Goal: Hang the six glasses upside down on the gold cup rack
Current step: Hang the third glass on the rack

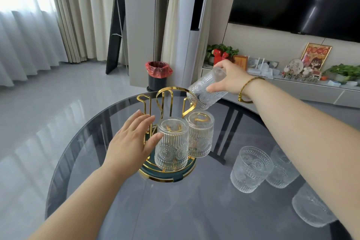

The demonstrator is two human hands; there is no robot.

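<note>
Tilted mouth-down over a far prong of the gold cup rack: third glass, gripped round its ribbed wall by right hand. Left hand spread, apparently steadying the rack. Embossed, likely slippery, breakable.

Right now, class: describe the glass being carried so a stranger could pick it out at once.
Find the gold cup rack on the round dark table. Just above its far right side, the right hand holds a ribbed glass. It alone is airborne and tilted; the others hang or stand.
</note>
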